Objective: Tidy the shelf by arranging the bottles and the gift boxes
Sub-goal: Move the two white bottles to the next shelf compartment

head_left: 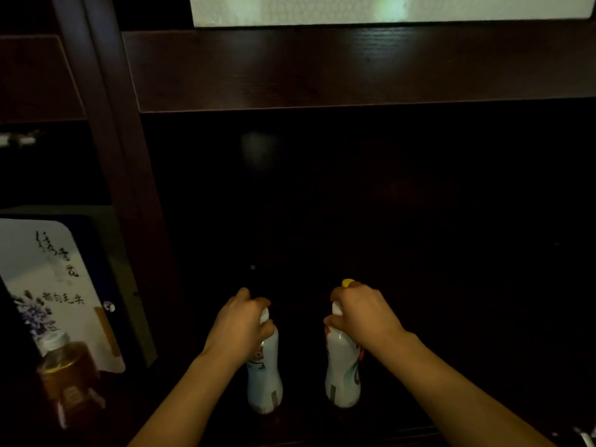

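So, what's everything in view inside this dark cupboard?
White plastic bottle with yellow cap: 1, white, middle compartment, upright.
Second white plastic bottle: 1, white, upright, left of the first, apart.
Amber bottle with white cap: 1, amber, left compartment, front.
Gift box with calligraphy and purple flowers: 1, white front, behind it.
Dark wooden shelf: 1, dark brown, all around.
Pale panel: 1, whitish, top edge.
Left hand: 1, gripping the second bottle's neck.
Right hand: 1, gripping the yellow-capped bottle's neck.

A white plastic bottle (pixel 264 382) and a white plastic bottle with a yellow cap (pixel 342 375) stand upright, near each other, on the dark wooden shelf (pixel 306 424).
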